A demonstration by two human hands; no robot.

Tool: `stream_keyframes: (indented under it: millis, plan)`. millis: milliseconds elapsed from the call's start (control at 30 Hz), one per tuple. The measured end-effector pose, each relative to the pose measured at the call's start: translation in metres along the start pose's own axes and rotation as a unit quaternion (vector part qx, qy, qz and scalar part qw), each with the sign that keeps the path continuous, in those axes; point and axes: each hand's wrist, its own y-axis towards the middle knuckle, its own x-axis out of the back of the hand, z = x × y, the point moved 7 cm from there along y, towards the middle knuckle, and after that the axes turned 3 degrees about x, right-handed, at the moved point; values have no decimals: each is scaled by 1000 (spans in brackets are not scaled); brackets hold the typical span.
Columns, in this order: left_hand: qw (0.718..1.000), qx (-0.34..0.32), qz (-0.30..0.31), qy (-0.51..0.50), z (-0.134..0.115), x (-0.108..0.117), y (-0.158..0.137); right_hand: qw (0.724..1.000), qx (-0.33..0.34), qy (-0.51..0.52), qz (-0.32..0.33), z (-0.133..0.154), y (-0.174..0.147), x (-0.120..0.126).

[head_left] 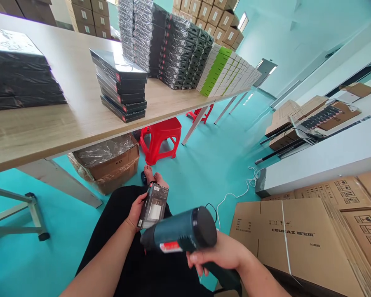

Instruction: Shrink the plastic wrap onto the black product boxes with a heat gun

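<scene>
My left hand (136, 211) is closed around the edge of a small black retail box (153, 202) that shows a white charger on its face. The box is tilted above my lap. In my right hand (224, 249) is a dark green heat gun (179, 229), gripped by its handle. Its nozzle points left, close below the box's lower end; whether they touch, I cannot tell. The gun body is slightly blurred. A short stack of similar black boxes (123, 90) stands near the table edge, ahead of my hands.
On the wooden table (80, 119) stand wrapped black boxes (21, 70), taller wrapped stacks (182, 49) and white-and-green boxes (225, 72). Below are an open carton (117, 165) and a red stool (162, 134). Flattened cartons (299, 235) rise on my right; a white cable (235, 194) crosses the floor.
</scene>
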Motion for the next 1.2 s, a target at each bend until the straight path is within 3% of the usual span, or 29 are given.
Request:
stream_keyframes:
  millis: [67,133,233,300,400,533,700,833,967,1033,1133,1200]
  plan:
    - [1000,9,12,-4,1,-2,1,1000,2,5,0,-2,-3,-3]
    - [999,20,24,-7,4,-3,3,994,30,70,-78,-1,2,7]
    - [998,44,48,-11,8,-2,6,961,86,167,-204,3,15,31]
    - [996,52,65,-13,8,0,7,942,118,200,-241,7,23,46]
    - [996,46,73,-12,6,3,7,935,132,207,-256,8,27,65]
    - [997,35,69,-10,4,5,8,943,93,176,-266,-2,20,78]
    - [997,35,68,-8,5,6,11,981,34,114,-151,-14,9,60]
    - [996,32,74,-28,2,2,8,986,9,83,-145,-23,-5,51]
    - [995,28,83,-51,0,-5,4,993,-8,80,-88,-35,-9,32]
    - [995,20,78,-53,-1,-6,3,987,16,108,-115,-37,-7,34]
    - [996,4,81,-46,-2,-6,5,964,43,148,-218,-41,-9,50]
    - [995,0,87,-43,-2,-5,8,957,40,158,-241,-44,-14,53]
